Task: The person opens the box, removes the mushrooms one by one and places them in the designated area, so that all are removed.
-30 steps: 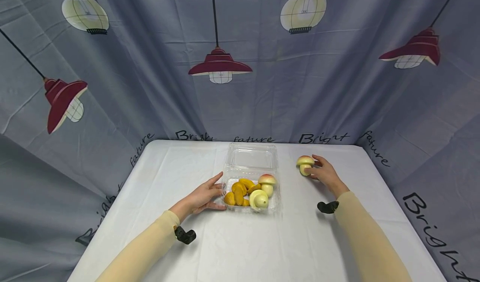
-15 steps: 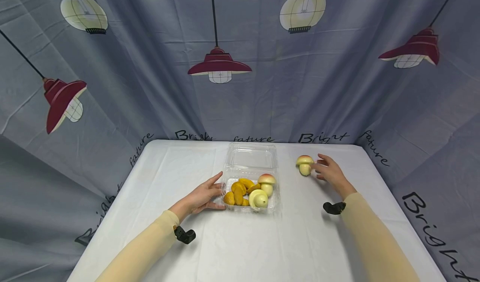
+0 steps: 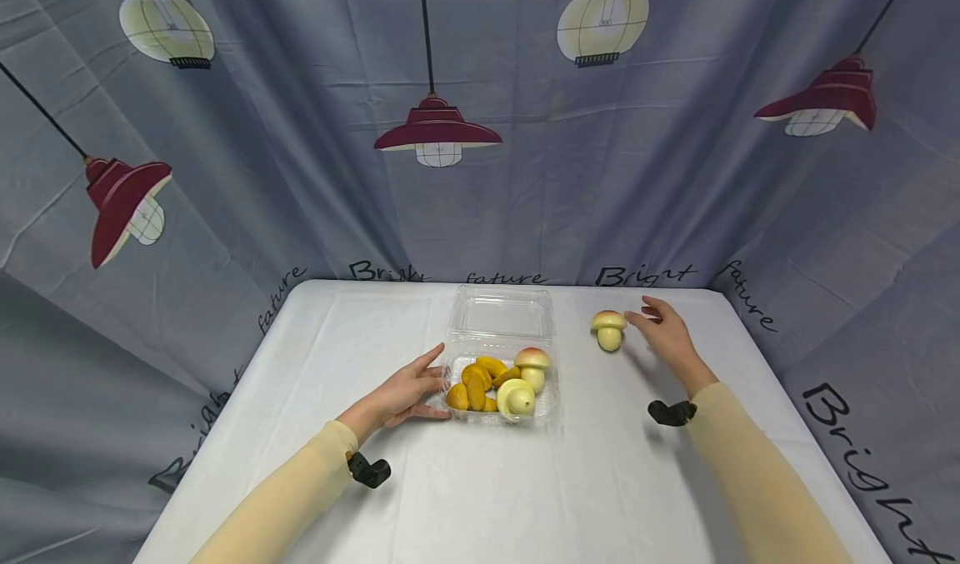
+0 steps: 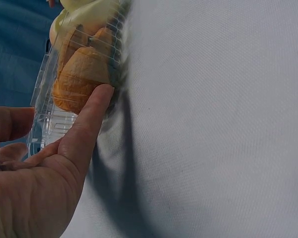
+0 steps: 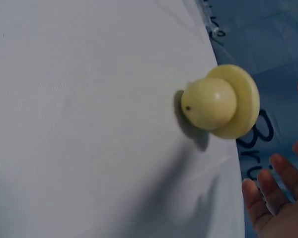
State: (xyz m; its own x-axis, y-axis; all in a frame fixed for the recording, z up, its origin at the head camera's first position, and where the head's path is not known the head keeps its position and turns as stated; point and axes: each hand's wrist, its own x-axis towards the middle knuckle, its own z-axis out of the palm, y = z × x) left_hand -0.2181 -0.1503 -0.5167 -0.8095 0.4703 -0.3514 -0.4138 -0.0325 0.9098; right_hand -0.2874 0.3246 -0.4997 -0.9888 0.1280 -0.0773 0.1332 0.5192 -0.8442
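Note:
A clear plastic clamshell box [image 3: 557,401] lies on the table with its lid [image 3: 502,314] folded back. My left hand [image 3: 405,393] touches the box's left side with fingers extended; in the left wrist view one fingertip lies against the wall, beside an orange-brown piece [image 4: 82,79]. Inside are several orange-brown pieces [image 3: 476,385] and two toy mushrooms, one red-topped [image 3: 532,364] and one cap-down [image 3: 517,399]. Another toy mushroom [image 3: 608,331] is on the table to the right. My right hand [image 3: 670,341] hovers just right of it, fingers spread, holding nothing.
White cloth covers the table [image 3: 480,497]. A grey-blue curtain [image 3: 510,214] printed with lamps and lettering hangs behind and around it. Small black wrist cameras [image 3: 671,412] sit below each sleeve cuff.
My right hand has let go of the mushroom and drawn away to the right and up from it. The mushroom stays on the table. The left hand and box have not moved.

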